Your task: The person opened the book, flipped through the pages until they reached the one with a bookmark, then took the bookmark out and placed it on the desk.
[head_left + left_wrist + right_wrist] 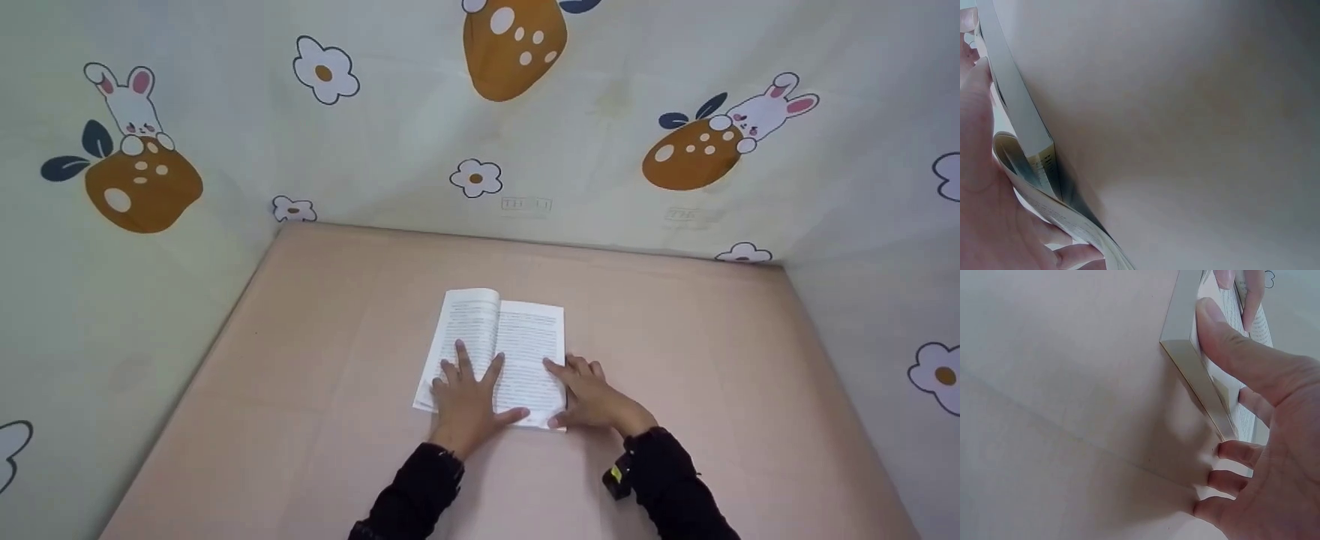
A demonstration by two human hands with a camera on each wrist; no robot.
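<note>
A paperback book (529, 337) lies open on the table, printed text on both pages. The left page curves up toward the spine. My left hand (466, 409) presses on the book with fingers spread, its thumb reaching across the lower right page. In the left wrist view, the book's thick page block (1019, 101) shows beside the left hand (994, 169). At the right edge is my right hand (600, 397), thumb and index finger on the right page. The right wrist view shows its other fingers (1230, 481) beside the book, near the tabletop. A page edge (1223, 391) bulges slightly there.
The table (337, 315) has a plain pinkish-beige cover. Pale fabric (390, 127) printed with rabbits, fruit and flowers rises behind it and along both sides. Black sleeves cover both forearms, and a small black device (618, 478) sits at the right wrist.
</note>
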